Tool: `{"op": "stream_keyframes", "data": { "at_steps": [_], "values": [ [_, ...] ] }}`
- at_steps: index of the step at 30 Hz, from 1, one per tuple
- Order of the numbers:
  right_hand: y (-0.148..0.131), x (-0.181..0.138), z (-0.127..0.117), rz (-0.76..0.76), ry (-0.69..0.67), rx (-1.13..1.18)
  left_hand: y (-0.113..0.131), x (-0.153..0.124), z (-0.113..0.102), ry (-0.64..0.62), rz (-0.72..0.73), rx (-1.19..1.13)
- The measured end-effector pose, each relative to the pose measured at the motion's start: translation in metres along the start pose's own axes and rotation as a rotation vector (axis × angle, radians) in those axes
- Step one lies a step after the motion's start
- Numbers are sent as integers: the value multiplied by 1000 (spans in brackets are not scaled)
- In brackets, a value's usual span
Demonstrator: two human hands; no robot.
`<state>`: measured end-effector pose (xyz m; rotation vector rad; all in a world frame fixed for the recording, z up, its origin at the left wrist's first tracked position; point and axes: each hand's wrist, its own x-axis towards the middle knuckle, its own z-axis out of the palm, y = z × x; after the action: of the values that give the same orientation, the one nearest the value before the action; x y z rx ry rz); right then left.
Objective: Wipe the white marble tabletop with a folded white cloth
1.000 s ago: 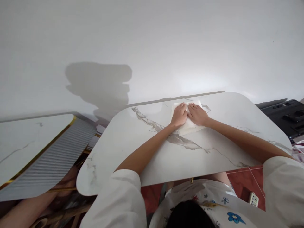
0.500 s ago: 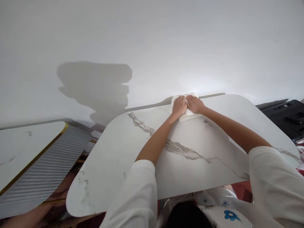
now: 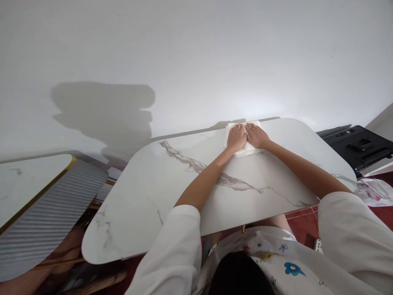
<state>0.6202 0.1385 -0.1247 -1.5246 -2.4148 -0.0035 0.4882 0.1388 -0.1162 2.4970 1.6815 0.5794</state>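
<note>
A folded white cloth lies flat near the far edge of a white marble-patterned table. My left hand rests on the cloth, palm down, fingers stretched forward. Beside it, almost touching, my right hand presses on the same cloth with its fingers laid out flat. Both arms reach forward across the tabletop. The cloth's middle is hidden beneath the hands, and its scalloped edge shows around them.
A pale wall rises behind the table. On the left stands another marble-topped piece with a ribbed side and gold trim. To the right are a black case and a clear plastic bag above the red floor.
My hands and the cloth have moved slightly right along the table's far edge. The view has shifted, bringing more of the black case, the plastic bag and the floor into sight.
</note>
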Motion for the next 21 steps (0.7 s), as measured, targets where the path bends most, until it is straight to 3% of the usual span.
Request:
{"op": "stream_keyframes", "data": {
  "at_steps": [12,21],
  "values": [
    [-43,-119,-31,-64,-31,-49,59,-108,-19,-37,-49,-97],
    [-64,-204,-53,-171,-8,17,102,-180,-20,-73,-221,-281]
  ]
}}
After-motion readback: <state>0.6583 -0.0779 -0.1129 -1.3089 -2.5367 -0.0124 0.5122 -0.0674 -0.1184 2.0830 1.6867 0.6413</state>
